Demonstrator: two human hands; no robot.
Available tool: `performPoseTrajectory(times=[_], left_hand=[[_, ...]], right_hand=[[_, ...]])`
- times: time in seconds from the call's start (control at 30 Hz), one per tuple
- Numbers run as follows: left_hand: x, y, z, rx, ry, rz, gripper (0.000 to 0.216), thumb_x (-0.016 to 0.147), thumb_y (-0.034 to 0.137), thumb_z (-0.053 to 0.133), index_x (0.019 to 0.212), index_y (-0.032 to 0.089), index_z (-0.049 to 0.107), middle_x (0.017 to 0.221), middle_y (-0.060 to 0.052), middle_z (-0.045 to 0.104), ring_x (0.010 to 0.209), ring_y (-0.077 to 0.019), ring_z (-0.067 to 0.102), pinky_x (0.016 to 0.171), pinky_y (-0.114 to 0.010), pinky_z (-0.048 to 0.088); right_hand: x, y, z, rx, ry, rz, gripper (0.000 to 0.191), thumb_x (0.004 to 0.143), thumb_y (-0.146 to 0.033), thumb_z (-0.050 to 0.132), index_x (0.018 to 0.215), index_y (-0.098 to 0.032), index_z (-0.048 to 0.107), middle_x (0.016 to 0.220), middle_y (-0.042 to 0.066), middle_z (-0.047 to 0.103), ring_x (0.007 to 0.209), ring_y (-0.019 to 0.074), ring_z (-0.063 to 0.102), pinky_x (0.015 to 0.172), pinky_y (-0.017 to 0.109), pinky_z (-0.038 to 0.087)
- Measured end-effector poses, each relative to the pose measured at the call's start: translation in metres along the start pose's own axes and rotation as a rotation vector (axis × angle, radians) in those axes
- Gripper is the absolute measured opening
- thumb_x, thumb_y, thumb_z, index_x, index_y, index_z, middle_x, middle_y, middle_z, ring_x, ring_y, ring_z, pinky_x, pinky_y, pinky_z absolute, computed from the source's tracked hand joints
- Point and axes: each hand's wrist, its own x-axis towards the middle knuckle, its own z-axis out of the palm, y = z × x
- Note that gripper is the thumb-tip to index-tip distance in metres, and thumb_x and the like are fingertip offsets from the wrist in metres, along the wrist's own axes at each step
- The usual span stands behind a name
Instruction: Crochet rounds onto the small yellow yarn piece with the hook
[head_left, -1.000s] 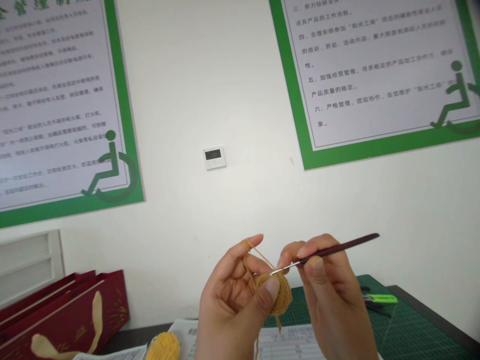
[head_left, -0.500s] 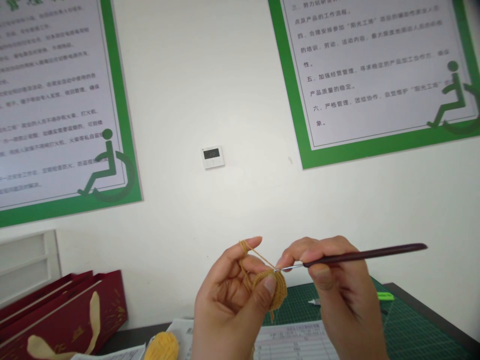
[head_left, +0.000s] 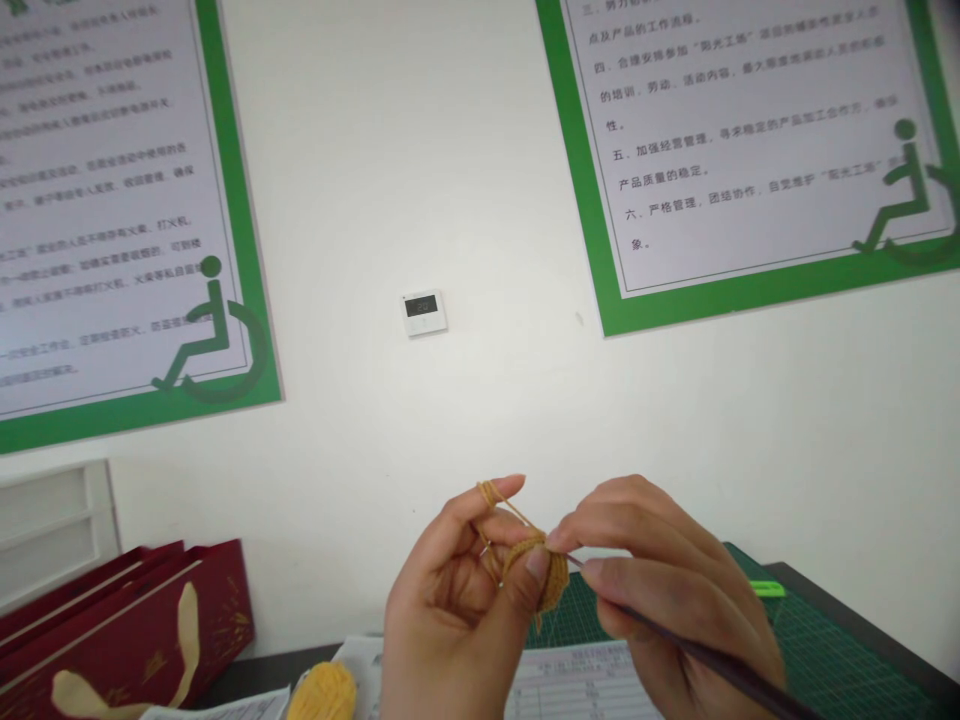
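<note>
My left hand (head_left: 457, 610) pinches a small mustard-yellow crochet piece (head_left: 553, 580) between thumb and fingers, with the yarn strand (head_left: 501, 500) looped over the raised index finger. My right hand (head_left: 675, 590) grips a dark crochet hook (head_left: 712, 668); its tip is at the piece's top edge and its handle slants down to the lower right. Below my left hand, a yellow yarn ball (head_left: 324, 692) lies on the table.
A green cutting mat (head_left: 825, 650) covers the dark table, with printed paper sheets (head_left: 577, 680) on it and a bright green tool (head_left: 766, 590) behind my right hand. Red gift bags (head_left: 127, 630) stand at the left. Green-framed posters and a small thermostat (head_left: 424, 312) hang on the white wall.
My right hand has turned the hook: its handle swung from pointing up-right, through level, to slanting down to the right. The left hand and the piece sank slightly.
</note>
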Motion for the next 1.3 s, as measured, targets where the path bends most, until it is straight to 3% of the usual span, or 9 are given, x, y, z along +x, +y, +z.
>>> performPoseTrajectory(times=[0.1, 0.17, 0.33, 0.47, 0.57, 0.87, 1.3], left_hand=[[0.0, -0.001, -0.001, -0.021, -0.01, -0.049, 0.037, 0.072, 0.009, 0.087, 0.104, 0.026, 0.081, 0.079, 0.0, 0.069, 0.067, -0.0135, 0.065, 0.062, -0.024, 0.056], [-0.001, -0.001, -0.002, -0.022, -0.013, -0.07, 0.036, 0.074, 0.011, 0.087, 0.106, 0.026, 0.08, 0.08, -0.001, 0.069, 0.067, -0.0138, 0.064, 0.062, -0.024, 0.055], [0.0, 0.003, -0.004, -0.082, -0.066, -0.156, 0.042, 0.072, 0.014, 0.09, 0.11, 0.027, 0.078, 0.079, -0.002, 0.069, 0.069, -0.0132, 0.063, 0.061, -0.02, 0.051], [0.002, 0.003, -0.005, -0.129, -0.065, -0.172, 0.042, 0.07, 0.014, 0.091, 0.109, 0.024, 0.079, 0.078, -0.003, 0.068, 0.069, -0.0127, 0.063, 0.061, -0.02, 0.05], [0.002, 0.002, -0.003, -0.131, -0.043, -0.167, 0.043, 0.068, 0.015, 0.092, 0.109, 0.022, 0.08, 0.075, -0.002, 0.067, 0.066, -0.0121, 0.061, 0.058, -0.02, 0.05], [-0.002, 0.0, 0.004, -0.109, 0.017, -0.03, 0.041, 0.068, 0.007, 0.089, 0.104, 0.025, 0.081, 0.072, 0.001, 0.069, 0.063, -0.0099, 0.066, 0.06, -0.017, 0.054], [-0.009, -0.005, 0.009, 0.076, 0.131, 0.165, 0.041, 0.073, 0.003, 0.082, 0.105, 0.028, 0.08, 0.079, 0.002, 0.071, 0.068, -0.0107, 0.069, 0.067, -0.016, 0.057]], right_hand=[[-0.003, -0.004, 0.0, -0.148, 0.044, -0.011, 0.022, 0.09, -0.005, 0.059, 0.101, -0.023, 0.063, 0.091, 0.008, 0.078, 0.079, 0.021, 0.07, 0.07, 0.041, 0.059], [-0.005, -0.005, 0.001, -0.152, 0.073, 0.007, 0.022, 0.092, -0.007, 0.058, 0.105, -0.025, 0.063, 0.092, 0.007, 0.079, 0.079, 0.0211, 0.071, 0.071, 0.042, 0.059], [-0.009, 0.0, 0.012, 0.1, 0.152, 0.051, 0.02, 0.1, -0.016, 0.053, 0.115, -0.025, 0.063, 0.095, 0.008, 0.078, 0.075, 0.02, 0.071, 0.067, 0.04, 0.058], [-0.014, 0.005, 0.023, 0.274, 0.28, 0.204, 0.018, 0.097, -0.016, 0.058, 0.109, -0.026, 0.065, 0.089, 0.005, 0.075, 0.078, 0.0206, 0.07, 0.068, 0.04, 0.057], [-0.014, 0.007, 0.024, 0.281, 0.315, 0.223, 0.018, 0.094, -0.012, 0.06, 0.104, -0.025, 0.067, 0.083, 0.003, 0.072, 0.074, 0.0193, 0.067, 0.064, 0.037, 0.055], [-0.003, -0.002, 0.004, -0.076, 0.082, -0.065, 0.032, 0.081, 0.003, 0.059, 0.108, -0.015, 0.064, 0.079, 0.007, 0.073, 0.067, 0.0171, 0.064, 0.06, 0.035, 0.057], [-0.005, -0.009, 0.01, -0.081, 0.095, 0.012, 0.032, 0.074, 0.007, 0.055, 0.097, -0.015, 0.059, 0.076, 0.006, 0.071, 0.065, 0.0161, 0.063, 0.061, 0.034, 0.055]])
